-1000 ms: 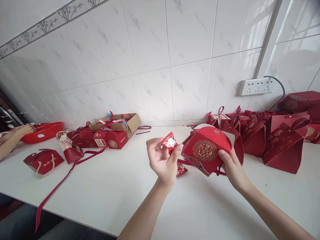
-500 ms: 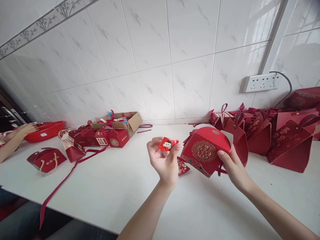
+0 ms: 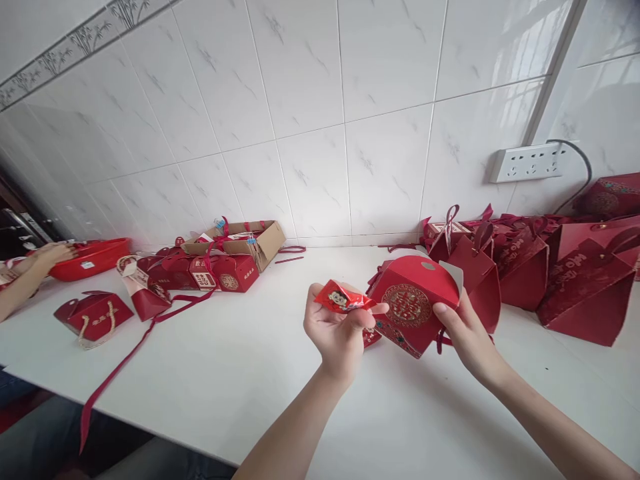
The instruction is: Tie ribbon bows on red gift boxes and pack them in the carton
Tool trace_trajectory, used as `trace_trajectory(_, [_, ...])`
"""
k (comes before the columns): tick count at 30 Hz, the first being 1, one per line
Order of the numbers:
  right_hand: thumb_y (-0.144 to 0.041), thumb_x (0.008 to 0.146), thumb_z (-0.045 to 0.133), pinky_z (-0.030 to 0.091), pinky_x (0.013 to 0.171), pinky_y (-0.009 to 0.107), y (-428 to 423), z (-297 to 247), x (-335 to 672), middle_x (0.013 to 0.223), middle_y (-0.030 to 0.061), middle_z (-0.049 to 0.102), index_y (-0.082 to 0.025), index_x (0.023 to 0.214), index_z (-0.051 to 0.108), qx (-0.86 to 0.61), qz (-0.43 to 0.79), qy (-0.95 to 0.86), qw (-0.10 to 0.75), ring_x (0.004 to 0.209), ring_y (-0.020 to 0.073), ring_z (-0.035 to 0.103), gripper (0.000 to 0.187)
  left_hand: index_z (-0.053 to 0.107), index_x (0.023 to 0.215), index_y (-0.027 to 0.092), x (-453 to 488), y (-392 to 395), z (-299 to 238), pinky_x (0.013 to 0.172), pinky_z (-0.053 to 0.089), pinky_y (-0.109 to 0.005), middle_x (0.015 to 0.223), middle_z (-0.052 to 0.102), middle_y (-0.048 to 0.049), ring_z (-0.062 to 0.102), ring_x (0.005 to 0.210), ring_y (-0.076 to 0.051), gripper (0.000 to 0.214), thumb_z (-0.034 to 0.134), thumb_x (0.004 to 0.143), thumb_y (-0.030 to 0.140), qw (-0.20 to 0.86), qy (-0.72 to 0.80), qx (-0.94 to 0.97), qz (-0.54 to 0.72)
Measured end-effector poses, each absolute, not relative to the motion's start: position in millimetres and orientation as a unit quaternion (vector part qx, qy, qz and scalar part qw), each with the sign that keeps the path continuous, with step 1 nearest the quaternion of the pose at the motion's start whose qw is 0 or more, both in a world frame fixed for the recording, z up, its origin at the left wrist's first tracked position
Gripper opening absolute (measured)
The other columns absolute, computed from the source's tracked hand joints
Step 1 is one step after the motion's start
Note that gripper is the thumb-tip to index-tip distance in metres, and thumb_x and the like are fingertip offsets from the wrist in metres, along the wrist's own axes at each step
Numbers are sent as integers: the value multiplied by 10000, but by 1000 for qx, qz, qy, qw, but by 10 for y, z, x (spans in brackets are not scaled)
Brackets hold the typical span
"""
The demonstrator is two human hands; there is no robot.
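Note:
My left hand (image 3: 340,337), palm up, is closed around a small red candy packet (image 3: 343,297) with a cartoon figure on it. The packet is close to the left side of a red gift box (image 3: 407,303), which my right hand (image 3: 467,337) grips by its right edge. A round gold emblem and a patterned lower band decorate the box. Its top flaps stand partly up, and the inside is hidden from me. Behind my left wrist, part of another small red patterned item (image 3: 371,338) shows on the white table (image 3: 260,373).
Several red gift bags (image 3: 585,287) with ribbon handles crowd the right side below a power strip (image 3: 530,163). At left are red boxes (image 3: 240,273), an open cardboard box (image 3: 273,243), a long ribbon (image 3: 117,373) and a red basin (image 3: 95,261) with another person's hand (image 3: 53,255).
My left hand has turned and shifted slightly right toward the gift box, and the packet now lies more lengthwise. The right hand keeps its hold on the box.

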State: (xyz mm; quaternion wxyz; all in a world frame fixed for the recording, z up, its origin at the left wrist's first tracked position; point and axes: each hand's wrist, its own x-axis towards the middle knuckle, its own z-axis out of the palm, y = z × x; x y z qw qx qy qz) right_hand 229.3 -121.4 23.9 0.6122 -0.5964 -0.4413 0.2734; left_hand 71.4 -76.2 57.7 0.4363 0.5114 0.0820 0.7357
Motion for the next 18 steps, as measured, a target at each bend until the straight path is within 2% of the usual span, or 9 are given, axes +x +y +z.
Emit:
trace_trajectory(4, [-640,738,505,543,501,318,-1220,268,2280,1071,114,621,-223,1281,405,-616,273,-437,595,935,307,616,692,536,619,164,723,-806,621,464,550,-197,568,493,51,506,521,-61,377,812,610,421,447,64,496,742])
trace_trajectory(9, [-634,749,507,539,532,305,-1185,226,2288,1029,92,626,-239,1275,403,-611,266,-450,595,916,280,613,666,542,626,169,738,-826,622,425,517,-182,536,496,61,533,472,-67,337,814,627,369,443,73,492,746])
trace_trajectory(12, [-648,748,502,482,454,270,-1177,177,2287,934,66,619,-250,1282,391,-617,276,-449,584,777,239,607,676,494,625,164,696,-601,600,480,540,-217,551,505,64,537,466,-66,369,792,651,380,424,149,447,773])
trace_trajectory(15, [-666,717,530,421,401,246,-1170,108,2306,946,62,598,-254,1286,377,-625,287,-444,574,685,201,575,719,400,597,166,425,-99,603,593,566,-257,568,515,62,564,506,-72,404,753,701,333,402,292,315,808])
trace_trajectory(18, [-694,679,550,415,395,248,-1139,40,2340,947,59,573,-245,1294,368,-638,302,-430,563,648,186,547,783,428,652,151,-197,436,633,621,545,-241,617,546,42,557,531,-62,269,625,828,206,351,361,215,837])
